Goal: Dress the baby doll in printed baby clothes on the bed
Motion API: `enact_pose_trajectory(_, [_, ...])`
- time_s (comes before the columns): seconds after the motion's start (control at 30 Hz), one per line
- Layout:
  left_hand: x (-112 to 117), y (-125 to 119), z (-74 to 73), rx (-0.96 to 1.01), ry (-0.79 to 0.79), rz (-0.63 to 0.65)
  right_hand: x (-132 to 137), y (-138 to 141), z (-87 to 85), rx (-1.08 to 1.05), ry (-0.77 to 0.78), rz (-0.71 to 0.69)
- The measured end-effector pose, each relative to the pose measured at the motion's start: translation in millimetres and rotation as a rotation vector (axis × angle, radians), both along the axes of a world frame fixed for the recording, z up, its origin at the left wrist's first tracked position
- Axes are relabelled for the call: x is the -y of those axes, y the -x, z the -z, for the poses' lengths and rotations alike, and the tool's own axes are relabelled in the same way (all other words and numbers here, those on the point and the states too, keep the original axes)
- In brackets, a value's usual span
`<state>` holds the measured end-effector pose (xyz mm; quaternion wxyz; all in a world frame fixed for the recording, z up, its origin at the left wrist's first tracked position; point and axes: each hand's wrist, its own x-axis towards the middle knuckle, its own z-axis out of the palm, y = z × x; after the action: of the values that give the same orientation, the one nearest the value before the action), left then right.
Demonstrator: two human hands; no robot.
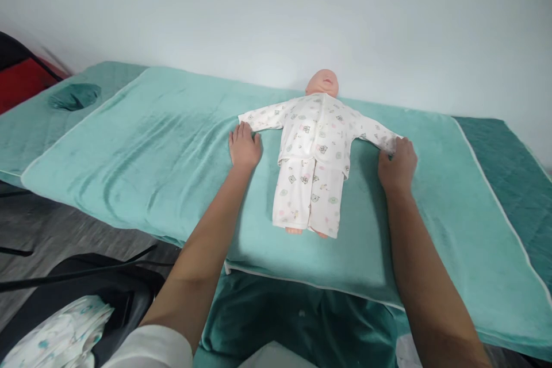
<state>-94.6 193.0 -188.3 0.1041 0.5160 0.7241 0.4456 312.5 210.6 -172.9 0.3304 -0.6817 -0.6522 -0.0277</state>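
A baby doll (322,83) lies on its back on a green bed cover (142,144), its head toward the wall. It is dressed in a white printed top (317,129) with long sleeves spread to both sides, and matching trousers (297,192). The soles of its feet show just past the trouser hems. My left hand (245,146) rests at the cuff of the sleeve on the left, fingers stretched out over its edge. At the other cuff, my right hand (399,164) has its fingers closed on the sleeve end.
A white wall (276,17) runs behind the bed. The bed has a face hole (74,96) at the far left. Below left, a black chair (121,293) holds a crumpled printed cloth (64,333). Something red (23,83) stands beyond the left end.
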Motion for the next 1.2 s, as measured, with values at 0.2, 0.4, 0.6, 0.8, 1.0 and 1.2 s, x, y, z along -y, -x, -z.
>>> enact_pose_trajectory(0.2, [-0.1, -1.6, -1.0, -0.054, 0.002, -0.043, -12.1, 65.2, -33.6, -0.303, -0.190, -0.357])
enact_pose_trajectory(0.4, [1.2, 2.6, -0.9, -0.103, -0.003, -0.069, -73.0, 141.2, -79.8, -0.277, -0.019, -0.443])
enact_pose_trajectory(0.6, [-0.3, 5.5, 0.6, -0.070, 0.000, -0.077, -107.0, 161.6, -97.7, -0.146, 0.088, -0.380])
enact_pose_trajectory(0.8, [0.1, 4.8, -0.2, -0.079, 0.004, -0.088, -112.4, 163.4, -95.8, -0.158, 0.091, -0.428])
enact_pose_trajectory(1.0, [0.7, 5.2, -0.8, -0.043, -0.015, -0.093, -110.7, 162.4, -92.9, -0.240, 0.060, -0.439])
enact_pose_trajectory(1.2, [0.6, 4.9, -2.0, -0.031, -0.025, -0.096, -112.6, 159.0, -91.8, -0.347, 0.085, -0.479])
